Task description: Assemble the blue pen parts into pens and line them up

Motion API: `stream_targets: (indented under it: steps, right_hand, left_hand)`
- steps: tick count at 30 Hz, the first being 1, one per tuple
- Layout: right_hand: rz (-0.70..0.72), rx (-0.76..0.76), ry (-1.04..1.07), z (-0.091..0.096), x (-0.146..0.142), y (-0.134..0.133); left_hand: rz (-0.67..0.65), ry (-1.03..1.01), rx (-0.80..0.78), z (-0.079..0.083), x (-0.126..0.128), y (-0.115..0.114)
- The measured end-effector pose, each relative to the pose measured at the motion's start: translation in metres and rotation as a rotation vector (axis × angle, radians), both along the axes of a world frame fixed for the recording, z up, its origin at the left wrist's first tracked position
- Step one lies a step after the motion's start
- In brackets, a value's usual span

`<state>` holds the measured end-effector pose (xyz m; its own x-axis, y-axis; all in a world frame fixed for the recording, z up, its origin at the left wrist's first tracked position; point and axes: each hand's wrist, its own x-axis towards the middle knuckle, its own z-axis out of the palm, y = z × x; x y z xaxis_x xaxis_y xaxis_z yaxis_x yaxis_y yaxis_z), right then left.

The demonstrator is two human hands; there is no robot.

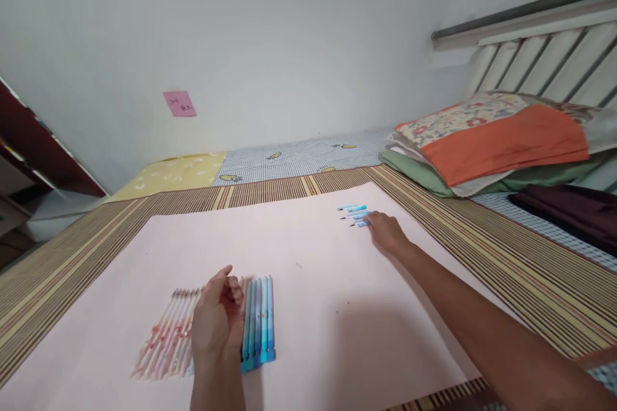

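Pens lie on the sheet atop the mat.

Handwriting on the pink note is illegible.

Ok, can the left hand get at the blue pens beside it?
Likely yes: the left hand looks free and is close by the blue pens; it hides part of their row, but nothing covers the right side.
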<state>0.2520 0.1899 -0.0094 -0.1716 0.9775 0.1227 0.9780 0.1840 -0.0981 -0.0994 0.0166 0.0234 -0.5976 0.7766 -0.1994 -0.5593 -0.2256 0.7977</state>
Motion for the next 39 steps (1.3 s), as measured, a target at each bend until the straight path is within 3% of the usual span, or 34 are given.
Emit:
stream_targets:
  steps: [6, 15, 28, 39]
  right_hand:
    - [0.025, 0.030, -0.024, -0.012, 0.006, 0.013]
    - [0.128, -0.010, 0.020, -0.010, 0.024, 0.012]
    - [0.246, -0.038, 0.103, -0.005, 0.020, -0.032]
    - [0.383, -0.027, 0.306, -0.013, -0.010, -0.061]
  left_hand:
    - [0.005, 0.014, -0.015, 0.000, -0.001, -0.001]
    - [-0.048, 0.003, -0.022, -0.002, 0.001, 0.001]
    - [-0.060, 0.006, -0.035, -0.007, -0.002, 0.003]
    - [-0.054, 0.030, -0.020, -0.009, 0.001, 0.004]
